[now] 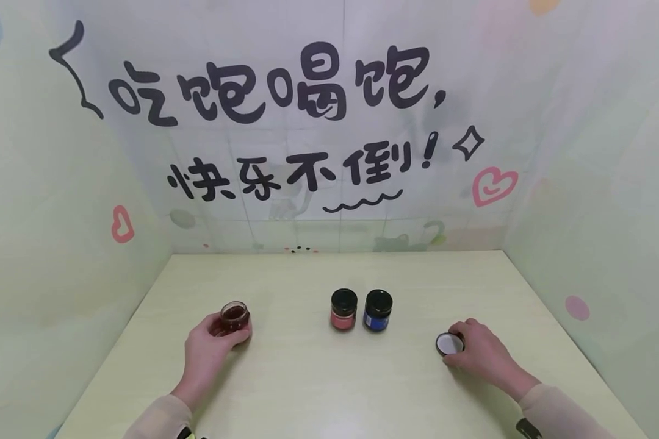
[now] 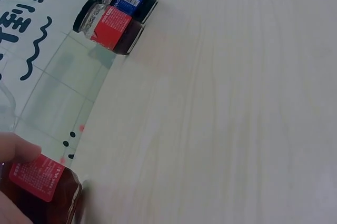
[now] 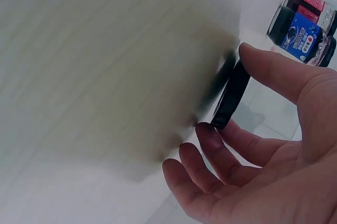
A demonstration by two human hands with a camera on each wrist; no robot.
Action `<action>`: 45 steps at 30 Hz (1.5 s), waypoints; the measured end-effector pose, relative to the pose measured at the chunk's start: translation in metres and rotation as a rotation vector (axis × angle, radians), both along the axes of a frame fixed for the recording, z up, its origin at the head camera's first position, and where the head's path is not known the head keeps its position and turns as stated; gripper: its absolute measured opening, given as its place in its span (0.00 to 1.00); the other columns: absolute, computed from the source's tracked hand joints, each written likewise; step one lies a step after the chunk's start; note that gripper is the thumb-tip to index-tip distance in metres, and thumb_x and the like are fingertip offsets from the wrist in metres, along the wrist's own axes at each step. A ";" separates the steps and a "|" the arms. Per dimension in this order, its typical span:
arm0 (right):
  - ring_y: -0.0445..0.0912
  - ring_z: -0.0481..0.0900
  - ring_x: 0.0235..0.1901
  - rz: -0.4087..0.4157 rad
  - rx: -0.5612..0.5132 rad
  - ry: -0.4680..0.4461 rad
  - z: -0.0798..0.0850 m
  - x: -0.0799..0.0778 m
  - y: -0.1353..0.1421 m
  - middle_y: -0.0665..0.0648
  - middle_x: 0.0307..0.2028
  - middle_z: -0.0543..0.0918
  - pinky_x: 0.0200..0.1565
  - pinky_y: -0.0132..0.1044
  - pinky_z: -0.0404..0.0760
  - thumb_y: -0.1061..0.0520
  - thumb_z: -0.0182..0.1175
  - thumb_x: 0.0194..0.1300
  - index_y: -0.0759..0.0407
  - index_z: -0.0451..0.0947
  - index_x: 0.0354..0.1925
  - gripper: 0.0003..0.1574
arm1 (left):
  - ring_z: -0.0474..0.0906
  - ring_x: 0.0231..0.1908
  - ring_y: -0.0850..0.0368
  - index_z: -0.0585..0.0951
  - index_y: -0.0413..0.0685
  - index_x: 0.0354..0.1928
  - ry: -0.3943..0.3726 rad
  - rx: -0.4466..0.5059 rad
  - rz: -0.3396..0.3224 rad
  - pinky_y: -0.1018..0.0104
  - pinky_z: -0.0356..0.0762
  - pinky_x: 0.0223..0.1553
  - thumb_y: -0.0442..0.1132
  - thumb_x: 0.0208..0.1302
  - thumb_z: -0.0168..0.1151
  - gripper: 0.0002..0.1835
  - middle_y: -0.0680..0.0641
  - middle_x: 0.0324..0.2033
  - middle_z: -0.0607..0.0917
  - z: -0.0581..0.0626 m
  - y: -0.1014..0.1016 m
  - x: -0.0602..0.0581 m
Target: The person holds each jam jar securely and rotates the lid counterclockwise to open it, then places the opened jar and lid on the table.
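Note:
At the table's left, my left hand (image 1: 205, 347) grips a lidless glass jar (image 1: 235, 315) of dark red contents, fingers and thumb around its side. Its mouth faces up. The left wrist view shows this jar's red label (image 2: 39, 178), with part of the jar cut off by the frame. On the right side, my right hand (image 1: 484, 352) pinches a black lid (image 3: 233, 95) by its rim between thumb and fingers. From the head view the lid's white inner face (image 1: 449, 344) is visible. The lid is very close to the tabletop; whether it touches, I cannot tell.
Two jars with black lids stand side by side near the table's middle: one with a red label (image 1: 343, 310), one with a blue label (image 1: 378, 311). A pale wood-grain table (image 1: 329, 378) lies beneath, with a printed wall (image 1: 307, 235) behind and walls on both sides.

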State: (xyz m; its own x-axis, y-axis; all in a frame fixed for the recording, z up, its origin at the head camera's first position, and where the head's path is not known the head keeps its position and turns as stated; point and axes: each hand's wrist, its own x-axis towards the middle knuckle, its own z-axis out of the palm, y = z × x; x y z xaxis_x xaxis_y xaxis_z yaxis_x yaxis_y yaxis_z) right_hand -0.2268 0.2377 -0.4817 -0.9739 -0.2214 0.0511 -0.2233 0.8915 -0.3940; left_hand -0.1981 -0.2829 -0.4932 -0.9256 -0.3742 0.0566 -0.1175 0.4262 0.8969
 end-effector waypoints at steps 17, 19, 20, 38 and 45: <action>0.51 0.73 0.35 0.010 -0.019 -0.030 -0.003 -0.004 0.005 0.56 0.35 0.76 0.35 0.45 0.74 0.50 0.83 0.41 0.62 0.81 0.46 0.35 | 0.81 0.53 0.45 0.78 0.40 0.58 0.003 -0.004 0.010 0.54 0.70 0.59 0.47 0.49 0.82 0.36 0.36 0.51 0.84 -0.004 -0.004 -0.004; 0.51 0.73 0.35 0.013 -0.019 -0.028 -0.003 -0.004 0.005 0.56 0.35 0.76 0.35 0.45 0.74 0.50 0.83 0.41 0.62 0.81 0.46 0.35 | 0.81 0.53 0.45 0.78 0.40 0.58 0.003 -0.004 0.010 0.54 0.70 0.60 0.47 0.49 0.82 0.36 0.36 0.52 0.84 -0.004 -0.004 -0.005; 0.51 0.73 0.35 0.015 -0.018 -0.026 -0.003 -0.004 0.005 0.56 0.35 0.76 0.35 0.45 0.74 0.50 0.83 0.41 0.62 0.81 0.46 0.35 | 0.81 0.53 0.44 0.78 0.40 0.59 0.003 -0.005 0.009 0.53 0.70 0.60 0.46 0.49 0.82 0.36 0.36 0.52 0.84 -0.004 -0.004 -0.004; 0.52 0.72 0.37 0.007 -0.041 -0.034 -0.003 -0.002 0.004 0.56 0.36 0.76 0.36 0.45 0.73 0.51 0.83 0.42 0.62 0.81 0.49 0.36 | 0.78 0.58 0.46 0.74 0.40 0.62 -0.002 0.027 -0.038 0.82 0.70 0.50 0.47 0.52 0.80 0.38 0.36 0.58 0.81 -0.004 -0.008 -0.002; 0.52 0.71 0.37 0.012 -0.032 -0.030 -0.002 -0.001 0.004 0.55 0.36 0.75 0.36 0.44 0.72 0.51 0.83 0.43 0.63 0.81 0.49 0.36 | 0.76 0.61 0.45 0.71 0.39 0.64 -0.008 0.021 -0.062 0.79 0.71 0.54 0.47 0.54 0.79 0.40 0.35 0.60 0.79 -0.007 -0.010 -0.002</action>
State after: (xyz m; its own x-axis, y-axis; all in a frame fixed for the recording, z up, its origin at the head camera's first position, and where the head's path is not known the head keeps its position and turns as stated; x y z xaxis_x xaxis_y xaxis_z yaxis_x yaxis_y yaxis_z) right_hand -0.2283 0.2420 -0.4841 -0.9722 -0.2322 0.0291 -0.2219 0.8757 -0.4289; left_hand -0.1999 -0.2925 -0.4997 -0.9475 -0.3169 0.0422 -0.0983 0.4145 0.9047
